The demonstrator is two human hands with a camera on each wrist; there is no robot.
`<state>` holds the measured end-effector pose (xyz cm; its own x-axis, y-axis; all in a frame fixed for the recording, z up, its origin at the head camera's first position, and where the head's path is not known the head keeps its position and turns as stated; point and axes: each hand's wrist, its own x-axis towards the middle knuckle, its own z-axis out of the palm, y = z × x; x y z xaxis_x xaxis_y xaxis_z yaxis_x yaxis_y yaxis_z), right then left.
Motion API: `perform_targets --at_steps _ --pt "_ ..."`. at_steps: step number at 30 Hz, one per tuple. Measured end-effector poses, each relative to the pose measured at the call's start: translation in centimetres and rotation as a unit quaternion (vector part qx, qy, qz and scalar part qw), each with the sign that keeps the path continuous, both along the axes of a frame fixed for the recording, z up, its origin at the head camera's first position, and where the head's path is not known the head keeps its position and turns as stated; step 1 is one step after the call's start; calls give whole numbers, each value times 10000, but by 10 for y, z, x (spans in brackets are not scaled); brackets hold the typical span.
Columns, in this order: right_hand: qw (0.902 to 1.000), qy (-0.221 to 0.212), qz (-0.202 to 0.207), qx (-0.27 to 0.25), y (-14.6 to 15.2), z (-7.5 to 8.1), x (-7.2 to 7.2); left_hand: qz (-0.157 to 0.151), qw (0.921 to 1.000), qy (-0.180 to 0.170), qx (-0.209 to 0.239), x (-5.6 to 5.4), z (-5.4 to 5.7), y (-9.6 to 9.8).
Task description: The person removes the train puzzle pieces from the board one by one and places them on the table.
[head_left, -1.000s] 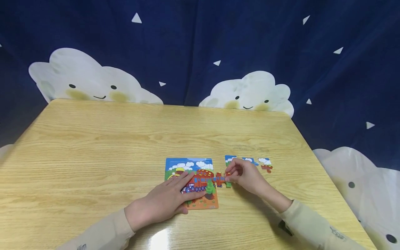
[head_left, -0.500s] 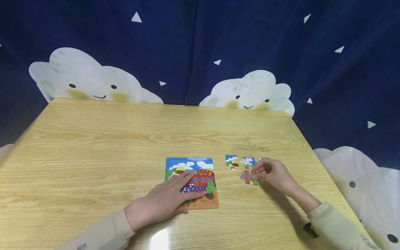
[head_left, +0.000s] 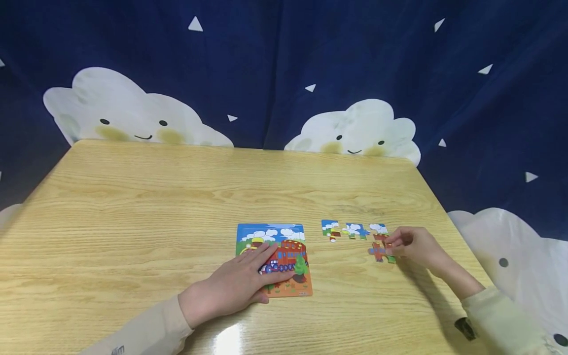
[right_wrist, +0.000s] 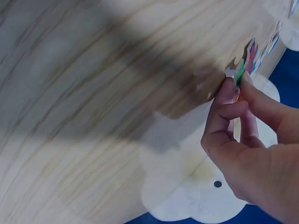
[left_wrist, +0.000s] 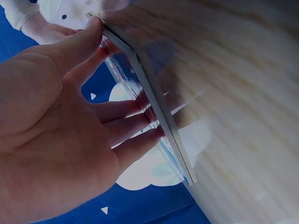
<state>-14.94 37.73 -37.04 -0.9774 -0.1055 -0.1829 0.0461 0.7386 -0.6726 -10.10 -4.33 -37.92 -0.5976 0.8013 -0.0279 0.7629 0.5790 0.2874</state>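
A square train jigsaw puzzle [head_left: 301, 288] lies on the table in front of me. My left hand [head_left: 230, 286] rests across it with the fingers spread, covering its left part; the left wrist view has the fingertips on the picture side and the thumb at the near edge of the board [left_wrist: 161, 107]. To the right, my right hand [head_left: 417, 249] pinches a red and green jigsaw piece [head_left: 377, 252] between thumb and fingers. In the right wrist view, the thumb presses the green end of that piece [right_wrist: 239, 71]. It sits just below a cloud piece [head_left: 378, 228] with red at its lower end.
Two more loose pieces lie beyond the puzzle's right side: one with sky and yellow [head_left: 330, 228], one with clouds [head_left: 356, 230]. Behind the wooden table [head_left: 177, 192] hangs a dark blue curtain [head_left: 266, 64] with smiling clouds.
My right hand has carried the red and green piece from the puzzle's right edge rightward, to below the cloud piece at the right. The left hand has stayed in place.
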Motion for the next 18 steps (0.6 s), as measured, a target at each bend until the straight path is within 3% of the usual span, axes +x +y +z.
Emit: perform_targets --at_steps 18 --pt "9994 260 -52 234 11 -5 4 -12 9999 122 -7 0 -2 0"
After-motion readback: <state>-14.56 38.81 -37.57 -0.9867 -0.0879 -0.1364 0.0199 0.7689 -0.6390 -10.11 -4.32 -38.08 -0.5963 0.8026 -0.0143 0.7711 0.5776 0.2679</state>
